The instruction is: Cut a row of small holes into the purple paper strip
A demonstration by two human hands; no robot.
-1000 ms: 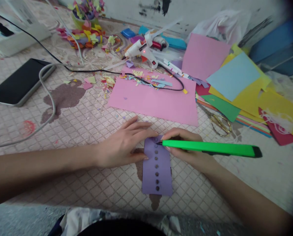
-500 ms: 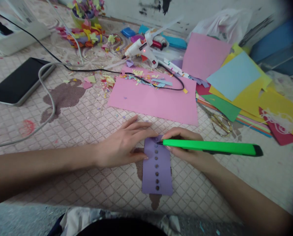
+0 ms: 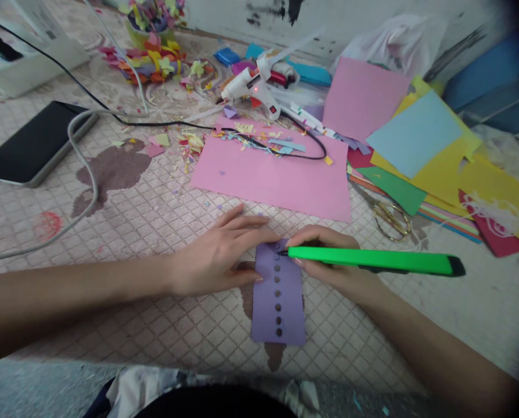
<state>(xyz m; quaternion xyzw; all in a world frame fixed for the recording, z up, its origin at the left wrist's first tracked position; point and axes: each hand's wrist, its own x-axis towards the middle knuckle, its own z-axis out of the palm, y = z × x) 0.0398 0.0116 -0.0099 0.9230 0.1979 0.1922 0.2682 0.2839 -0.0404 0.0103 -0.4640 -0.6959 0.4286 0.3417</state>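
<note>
A strip of purple paper (image 3: 289,316) lies lengthwise on the quilted cloth near the table's front edge. Down its middle runs a row of small round marks; the lower ones look like dark holes, the upper ones like drawn circles. My left hand (image 3: 224,251) is spread, with index fingertip and thumb resting on the paper's top and left edge. My right hand (image 3: 329,252) grips a green craft knife (image 3: 372,259), its handle slanting out to the right. The knife's thin dark tip is at a circle near the top of the paper.
Beyond my hands lies a pink sheet (image 3: 277,180) with paper scraps and a black cord. A white glue gun (image 3: 253,84) with a lit red light stands behind it. Scissors (image 3: 388,215) and stacked coloured papers (image 3: 416,136) are right; a phone (image 3: 33,142) and power strip (image 3: 28,64) left.
</note>
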